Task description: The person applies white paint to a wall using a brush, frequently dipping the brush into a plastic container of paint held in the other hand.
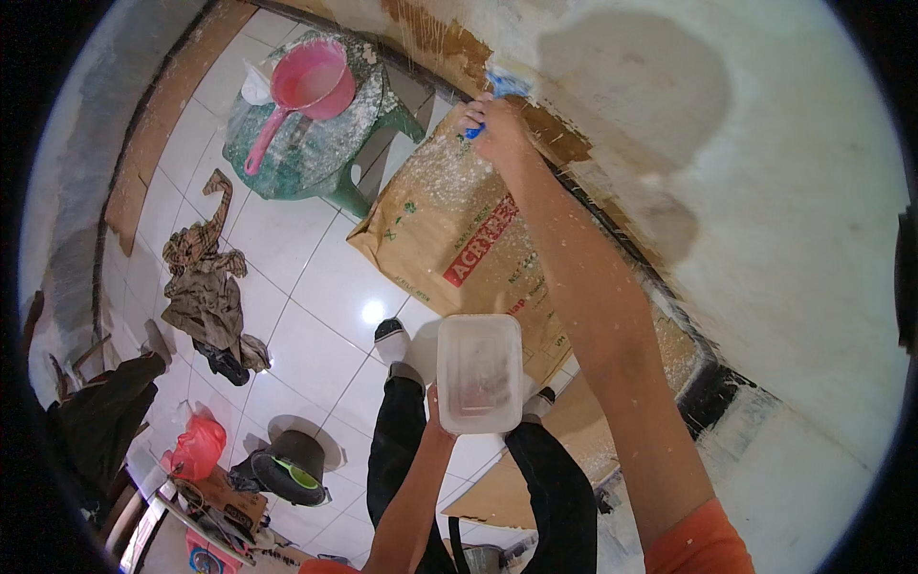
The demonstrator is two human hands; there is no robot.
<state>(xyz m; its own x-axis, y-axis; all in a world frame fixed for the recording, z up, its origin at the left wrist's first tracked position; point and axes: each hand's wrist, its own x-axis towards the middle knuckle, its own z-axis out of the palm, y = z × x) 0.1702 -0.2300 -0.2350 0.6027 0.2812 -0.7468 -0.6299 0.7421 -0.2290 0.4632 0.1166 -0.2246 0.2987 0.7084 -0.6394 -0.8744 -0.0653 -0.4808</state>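
Right hand (497,129) fisted round blue-handled scraper (502,86), blade against wall (765,191), above brown paper sack (449,239). Left hand (435,416) cups translucent plastic tub (479,373) from below, near sack's lower edge. Tub looks light, thin-walled, flexible; best supported under base. Scraper stiff; grip handle.

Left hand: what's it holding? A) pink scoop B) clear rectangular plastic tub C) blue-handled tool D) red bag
B: the left hand grips the lower edge of the clear rectangular plastic tub above the tiled floor, while the pink scoop lies on the green stool and the blue-handled tool is in the right hand at the wall.
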